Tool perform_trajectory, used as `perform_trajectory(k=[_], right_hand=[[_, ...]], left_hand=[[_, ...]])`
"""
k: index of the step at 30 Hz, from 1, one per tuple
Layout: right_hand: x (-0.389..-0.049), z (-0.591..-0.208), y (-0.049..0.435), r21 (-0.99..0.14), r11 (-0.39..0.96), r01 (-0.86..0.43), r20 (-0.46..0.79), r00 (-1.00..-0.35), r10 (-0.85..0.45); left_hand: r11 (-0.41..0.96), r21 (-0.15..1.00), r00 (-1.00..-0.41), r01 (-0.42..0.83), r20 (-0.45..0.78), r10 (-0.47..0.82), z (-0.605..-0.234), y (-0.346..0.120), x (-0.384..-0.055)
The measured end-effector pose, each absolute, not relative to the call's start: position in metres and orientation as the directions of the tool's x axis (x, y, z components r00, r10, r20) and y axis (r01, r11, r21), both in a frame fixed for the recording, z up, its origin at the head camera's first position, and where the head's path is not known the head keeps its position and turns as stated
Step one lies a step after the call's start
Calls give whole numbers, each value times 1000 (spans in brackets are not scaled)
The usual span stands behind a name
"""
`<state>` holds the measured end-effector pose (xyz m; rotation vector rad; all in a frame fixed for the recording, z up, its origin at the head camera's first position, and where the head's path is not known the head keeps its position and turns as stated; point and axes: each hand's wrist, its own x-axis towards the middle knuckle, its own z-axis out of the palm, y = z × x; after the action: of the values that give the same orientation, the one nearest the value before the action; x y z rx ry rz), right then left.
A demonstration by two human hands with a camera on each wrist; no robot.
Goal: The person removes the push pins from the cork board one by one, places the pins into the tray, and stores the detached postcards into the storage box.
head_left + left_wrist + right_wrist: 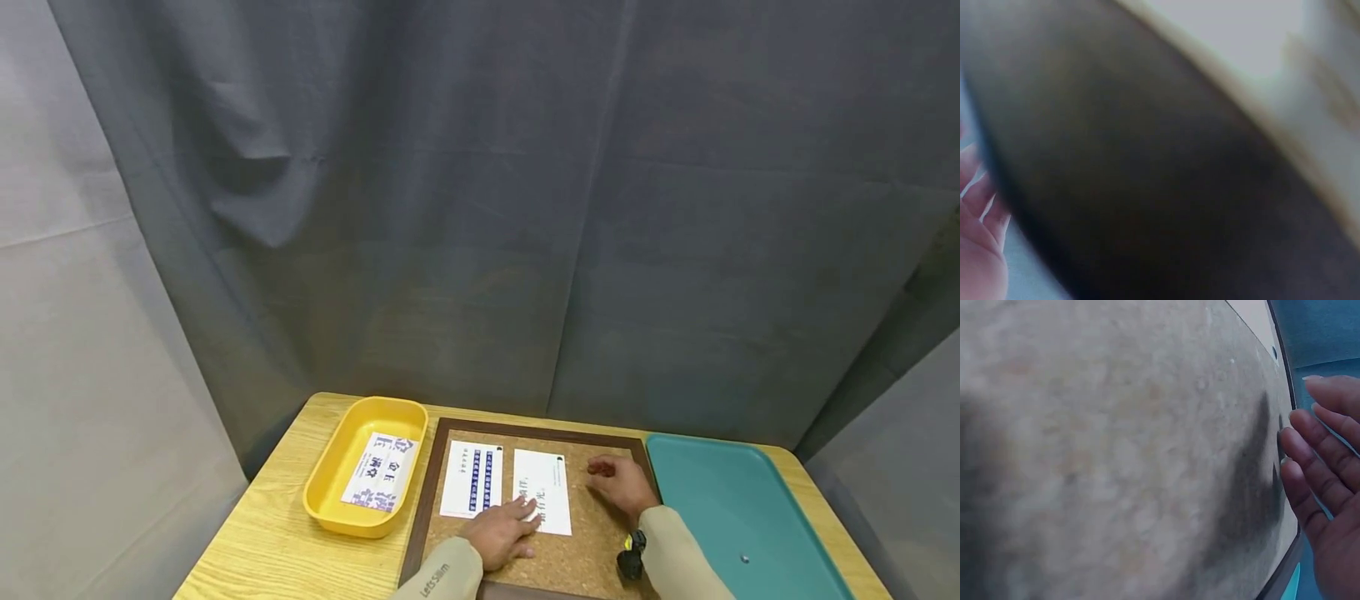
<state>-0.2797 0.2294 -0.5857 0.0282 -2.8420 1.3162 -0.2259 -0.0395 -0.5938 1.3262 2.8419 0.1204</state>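
My left hand [501,533] rests with spread fingers on the lower left part of a white printed card [542,479], which lies on a framed cork board [600,575]. To its left is a second white card [471,479] with blue text bands. Each card has a small dark dot at its top right corner. Over the board's right part, my right hand [622,485] is beside the right-hand card, its fingers loosely bent. In the right wrist view, the fingers [1319,450] are relaxed with nothing between them. The left wrist view is mostly filled by a blurred dark band.
On the left of the wooden table [255,533] stands a yellow tray [330,475] holding a card with purple print [381,471]. A teal tray [727,492] lies at the right, with a small shiny piece [745,558] on it. Grey curtains [487,208] hang behind.
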Motion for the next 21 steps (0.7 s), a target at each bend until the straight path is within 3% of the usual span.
perform_trajectory(k=[15,21], right_hand=[[-308,-578,222,-831,557,23,-28,-1000,-1],[-311,-575,215,-798,602,-3,-6,-1000,-13]], left_hand=[[635,68,-638,770,37,769,-596,-40,-229],[638,63,-641,767,29,767,-598,-41,-230]])
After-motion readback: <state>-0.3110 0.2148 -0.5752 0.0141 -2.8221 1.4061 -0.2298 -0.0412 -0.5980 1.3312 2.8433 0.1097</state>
